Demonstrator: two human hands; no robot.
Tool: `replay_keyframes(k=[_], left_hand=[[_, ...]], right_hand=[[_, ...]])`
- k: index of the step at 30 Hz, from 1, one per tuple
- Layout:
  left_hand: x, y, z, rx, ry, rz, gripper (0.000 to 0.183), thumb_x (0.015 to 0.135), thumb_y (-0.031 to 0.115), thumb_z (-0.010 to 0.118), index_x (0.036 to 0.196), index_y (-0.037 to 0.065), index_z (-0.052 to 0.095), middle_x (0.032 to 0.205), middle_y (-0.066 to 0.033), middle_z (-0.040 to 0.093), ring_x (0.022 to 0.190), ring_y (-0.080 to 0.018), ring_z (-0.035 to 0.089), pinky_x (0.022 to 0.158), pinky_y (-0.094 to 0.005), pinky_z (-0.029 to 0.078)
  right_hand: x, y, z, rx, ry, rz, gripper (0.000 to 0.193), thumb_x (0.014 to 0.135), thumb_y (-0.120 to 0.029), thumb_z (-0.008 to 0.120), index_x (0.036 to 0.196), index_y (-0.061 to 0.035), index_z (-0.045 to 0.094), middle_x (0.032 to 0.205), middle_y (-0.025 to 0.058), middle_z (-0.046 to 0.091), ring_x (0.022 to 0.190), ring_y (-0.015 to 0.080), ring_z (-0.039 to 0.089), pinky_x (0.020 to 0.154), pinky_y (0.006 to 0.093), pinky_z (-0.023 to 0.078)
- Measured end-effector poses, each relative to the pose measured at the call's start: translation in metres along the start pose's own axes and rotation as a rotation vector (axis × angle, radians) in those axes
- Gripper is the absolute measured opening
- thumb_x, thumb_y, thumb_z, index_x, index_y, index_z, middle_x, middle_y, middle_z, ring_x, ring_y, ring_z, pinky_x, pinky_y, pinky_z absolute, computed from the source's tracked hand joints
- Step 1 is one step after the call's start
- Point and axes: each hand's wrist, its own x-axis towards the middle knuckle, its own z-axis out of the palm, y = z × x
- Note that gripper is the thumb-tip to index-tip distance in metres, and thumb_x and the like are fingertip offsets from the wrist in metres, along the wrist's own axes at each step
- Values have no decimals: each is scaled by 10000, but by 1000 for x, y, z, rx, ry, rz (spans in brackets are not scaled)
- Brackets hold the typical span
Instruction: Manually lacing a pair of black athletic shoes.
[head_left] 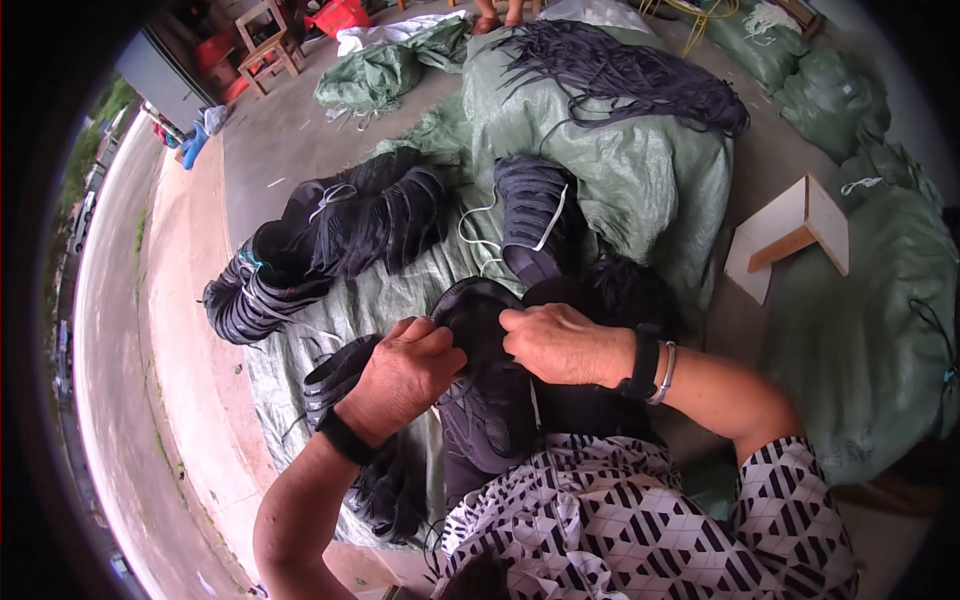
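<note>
A black shoe upper (pixel 490 415) lies across my lap, its mesh toe toward me and its rounded collar facing away. My left hand (pixel 402 375) is closed on the left edge of its opening. On the right edge, my right hand (pixel 565 345) pinches with thumb and fingers. Any lace between the fingertips is too small to make out. Just beyond my hands lies a stack of nested black uppers (pixel 535 205) with a pale lace over it. More nested uppers (pixel 375 215) stretch in a row to the left, and a few (pixel 340 375) sit beside my left wrist.
Green woven sheeting (pixel 400 290) lies under the uppers. Ahead, a heap of dark laces (pixel 630 75) rests on a covered green bundle (pixel 650 170). At right are a wooden board piece (pixel 800 230) and bulky green sacks (pixel 860 340). A wooden chair (pixel 265 45) stands far left.
</note>
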Motion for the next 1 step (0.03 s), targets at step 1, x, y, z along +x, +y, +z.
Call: replay_keyframes(k=[1], left_hand=[[2, 1, 0, 4, -4, -6, 171, 640, 130, 693, 786, 141, 605, 826, -12, 516, 848, -193, 545, 769, -327, 477]], right_hand=[[-1, -1, 1, -14, -22, 48, 114, 742, -124, 674, 703, -31, 621, 842, 126, 530, 774, 310, 614, 710, 409, 500]])
